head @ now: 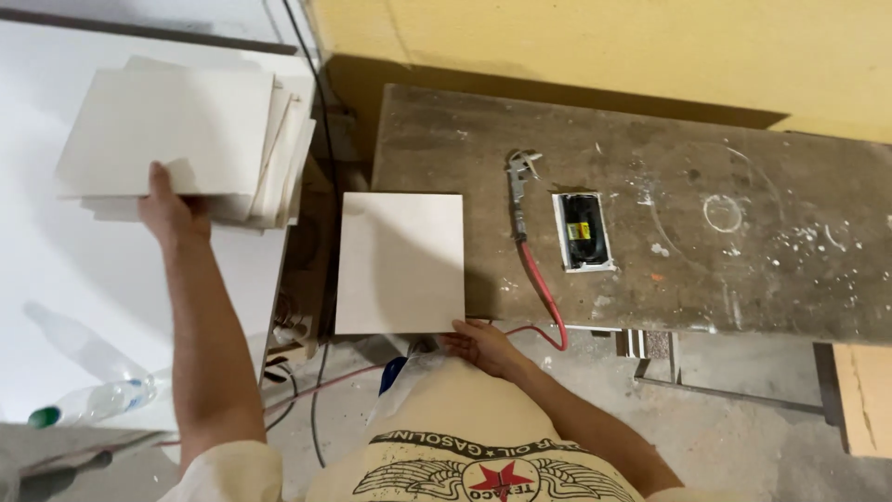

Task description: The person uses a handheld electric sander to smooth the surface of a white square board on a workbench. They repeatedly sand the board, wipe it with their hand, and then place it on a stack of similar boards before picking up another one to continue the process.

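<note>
My left hand (pixel 172 212) grips the near edge of a stack of pale square tiles (pixel 177 130), thumb on top of the uppermost one. The stack rests on a white surface (pixel 56 307) at the left. My right hand (pixel 481 344) touches the near right corner of a single pale tile (pixel 400 262). That tile lies on the left end of a worn, stained workbench (pixel 706 270) and overhangs its front edge.
A red-handled pipe wrench (pixel 522 209) lies on the bench right of the single tile. Beside it sits a white wall-socket plate with a black insert (pixel 583 232). A clear plastic bottle (pixel 88 400) lies at the lower left. Cables run across the floor below.
</note>
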